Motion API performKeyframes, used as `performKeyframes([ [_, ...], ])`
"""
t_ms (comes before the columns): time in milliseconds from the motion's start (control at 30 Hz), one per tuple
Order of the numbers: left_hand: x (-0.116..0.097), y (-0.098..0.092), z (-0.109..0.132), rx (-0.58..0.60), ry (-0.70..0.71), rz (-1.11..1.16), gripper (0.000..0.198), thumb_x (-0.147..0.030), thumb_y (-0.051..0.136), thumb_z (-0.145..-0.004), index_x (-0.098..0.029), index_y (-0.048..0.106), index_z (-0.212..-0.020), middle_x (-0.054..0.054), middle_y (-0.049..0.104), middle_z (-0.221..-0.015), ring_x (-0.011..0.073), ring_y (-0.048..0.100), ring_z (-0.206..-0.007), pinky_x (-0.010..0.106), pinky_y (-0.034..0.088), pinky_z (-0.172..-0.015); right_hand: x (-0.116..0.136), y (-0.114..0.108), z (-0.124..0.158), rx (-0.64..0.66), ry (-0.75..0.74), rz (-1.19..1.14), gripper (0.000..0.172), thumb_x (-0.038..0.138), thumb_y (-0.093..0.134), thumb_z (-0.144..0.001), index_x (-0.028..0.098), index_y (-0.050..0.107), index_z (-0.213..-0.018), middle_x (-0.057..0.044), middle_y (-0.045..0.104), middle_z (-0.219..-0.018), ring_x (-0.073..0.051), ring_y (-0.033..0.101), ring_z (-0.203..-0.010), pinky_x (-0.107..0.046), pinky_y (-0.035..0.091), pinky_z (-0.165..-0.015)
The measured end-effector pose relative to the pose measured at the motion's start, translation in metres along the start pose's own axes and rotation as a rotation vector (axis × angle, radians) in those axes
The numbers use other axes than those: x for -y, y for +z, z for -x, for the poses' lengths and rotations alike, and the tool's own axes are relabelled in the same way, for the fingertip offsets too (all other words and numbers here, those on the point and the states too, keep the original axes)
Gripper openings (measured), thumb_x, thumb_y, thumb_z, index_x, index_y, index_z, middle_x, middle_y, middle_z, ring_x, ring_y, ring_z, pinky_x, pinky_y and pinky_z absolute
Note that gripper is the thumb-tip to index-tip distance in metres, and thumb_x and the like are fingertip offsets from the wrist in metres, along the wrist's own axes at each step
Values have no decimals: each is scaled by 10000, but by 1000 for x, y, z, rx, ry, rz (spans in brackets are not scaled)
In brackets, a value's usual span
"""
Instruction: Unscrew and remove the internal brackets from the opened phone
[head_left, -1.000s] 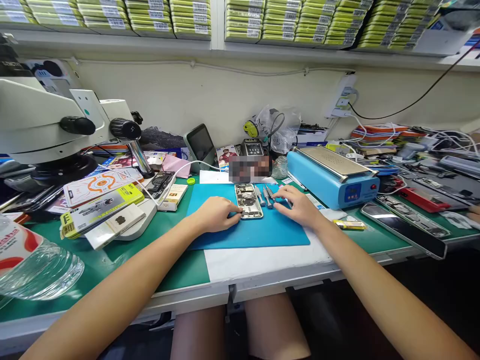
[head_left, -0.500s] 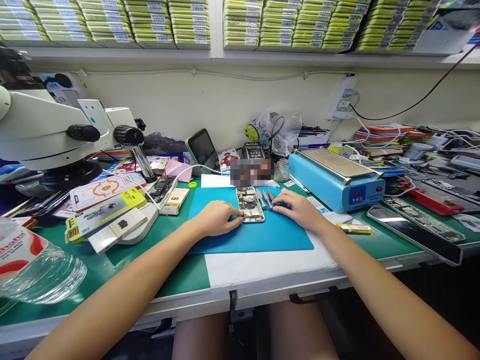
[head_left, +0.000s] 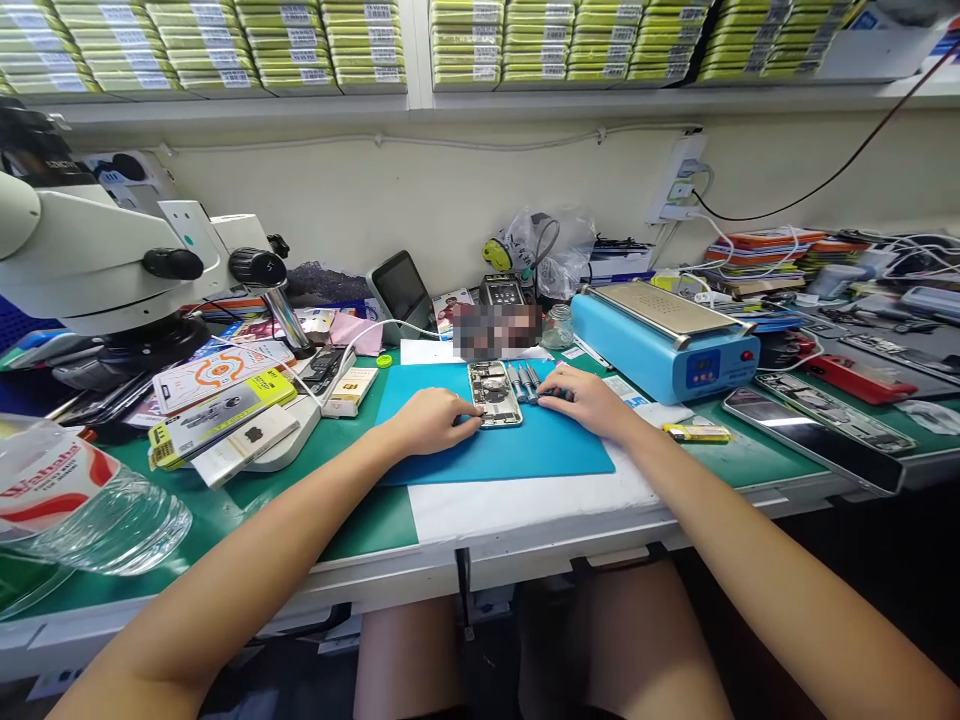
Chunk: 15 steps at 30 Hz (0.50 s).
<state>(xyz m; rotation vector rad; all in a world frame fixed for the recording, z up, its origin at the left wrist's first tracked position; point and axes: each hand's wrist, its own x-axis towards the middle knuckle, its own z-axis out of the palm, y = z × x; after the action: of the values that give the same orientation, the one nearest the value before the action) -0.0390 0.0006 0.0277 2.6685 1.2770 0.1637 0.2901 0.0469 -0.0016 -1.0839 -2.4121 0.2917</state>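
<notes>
An opened smartphone [head_left: 496, 396] lies on the blue mat [head_left: 495, 452], its inner parts and battery area exposed. My left hand [head_left: 436, 421] rests at the phone's left side, fingers curled, with the tips on its lower left edge. Just right of the phone, several slim screwdrivers [head_left: 523, 382] lie side by side. My right hand [head_left: 581, 397] is beside them, its fingers pinched around the lower end of the rightmost one. The fingertips partly hide that end.
A blue heating machine [head_left: 664, 340] stands to the right, near a dark phone screen [head_left: 810, 436]. On the left are a microscope [head_left: 112, 250], boxes [head_left: 225, 420] and a water bottle [head_left: 90, 500]. A small screen device [head_left: 401, 290] leans at the back.
The camera view has shifted slightly, so the whole bench appears a little higher and further left. Both hands stay at the phone and the screwdrivers, with little movement.
</notes>
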Motion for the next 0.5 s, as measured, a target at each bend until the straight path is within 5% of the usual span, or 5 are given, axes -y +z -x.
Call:
performKeyframes([
  [500, 6, -1, 2, -18, 28, -3, 369, -448, 700, -1072, -198, 684, -1342, 100, 709, -1327, 232, 723, -1120, 454, 645, -976, 3, -1, -1, -23, 11, -14, 342, 405, 705, -1075, 220, 698, -1362, -113, 710, -1413, -255, 734, -1175, -481, 651, -999],
])
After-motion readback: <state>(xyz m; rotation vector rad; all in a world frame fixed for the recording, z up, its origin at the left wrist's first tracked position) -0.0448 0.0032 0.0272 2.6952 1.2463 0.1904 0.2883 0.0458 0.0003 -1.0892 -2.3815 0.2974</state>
